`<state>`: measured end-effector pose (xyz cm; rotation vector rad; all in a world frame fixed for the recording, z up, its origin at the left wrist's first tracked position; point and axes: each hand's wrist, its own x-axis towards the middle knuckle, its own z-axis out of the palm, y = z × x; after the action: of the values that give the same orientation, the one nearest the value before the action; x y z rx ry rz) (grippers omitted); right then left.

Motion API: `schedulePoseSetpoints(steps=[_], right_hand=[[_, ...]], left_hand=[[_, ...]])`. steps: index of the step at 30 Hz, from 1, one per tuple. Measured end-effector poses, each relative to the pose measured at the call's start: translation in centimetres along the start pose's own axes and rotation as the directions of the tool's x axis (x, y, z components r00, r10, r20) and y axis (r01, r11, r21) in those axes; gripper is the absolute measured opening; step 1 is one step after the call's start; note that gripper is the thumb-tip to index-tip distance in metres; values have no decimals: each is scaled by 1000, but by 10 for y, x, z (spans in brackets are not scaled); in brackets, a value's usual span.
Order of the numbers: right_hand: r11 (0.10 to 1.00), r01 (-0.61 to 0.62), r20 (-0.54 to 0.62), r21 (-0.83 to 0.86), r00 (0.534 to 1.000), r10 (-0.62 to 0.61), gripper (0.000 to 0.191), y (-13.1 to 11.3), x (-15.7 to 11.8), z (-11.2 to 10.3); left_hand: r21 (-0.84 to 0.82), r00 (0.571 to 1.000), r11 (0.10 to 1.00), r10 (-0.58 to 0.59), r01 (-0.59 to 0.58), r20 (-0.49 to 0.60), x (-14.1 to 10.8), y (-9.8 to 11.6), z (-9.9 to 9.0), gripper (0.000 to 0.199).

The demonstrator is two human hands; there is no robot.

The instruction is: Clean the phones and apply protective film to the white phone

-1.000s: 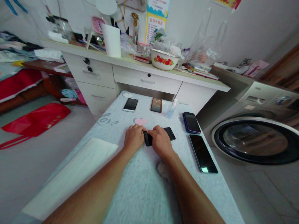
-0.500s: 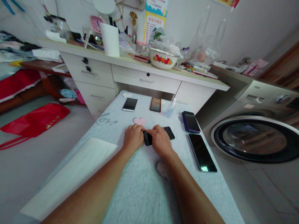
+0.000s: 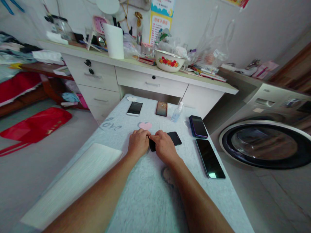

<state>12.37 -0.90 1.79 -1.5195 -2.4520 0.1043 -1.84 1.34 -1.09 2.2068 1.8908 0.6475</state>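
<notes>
A black phone lies flat on the cloth-covered table, crosswise between my two hands. My left hand grips its left end with bent fingers. My right hand rests over its middle, fingers curled and pressed near the left end, covering much of it. Only the right end and a dark part between the hands show. Ahead of my hands is a pink heart printed on the cloth.
Farther back are a white-edged phone, a brown case or phone and a spray bottle. At right lie stacked phones and a large black phone. A pale sheet lies left; a washing machine stands right.
My right hand has shifted slightly left along the black phone, with its fingers closer to the left hand. A little more of the phone's right end shows.
</notes>
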Motion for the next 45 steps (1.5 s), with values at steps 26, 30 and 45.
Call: schedulePoseSetpoints(steps=[26, 30, 45], right_hand=[[948, -308, -81, -81, 950, 302, 36, 45, -11, -7], [928, -360, -101, -91, 931, 351, 36, 50, -13, -9], [960, -267, -36, -80, 964, 265, 39, 34, -9, -6]], left_hand=[[-1, 1000, 1000, 14, -14, -25, 0, -2, 3, 21], [-16, 1000, 1000, 5, -5, -17, 0, -2, 2, 22], [-22, 1000, 1000, 22, -22, -5, 1, 0, -1, 26]])
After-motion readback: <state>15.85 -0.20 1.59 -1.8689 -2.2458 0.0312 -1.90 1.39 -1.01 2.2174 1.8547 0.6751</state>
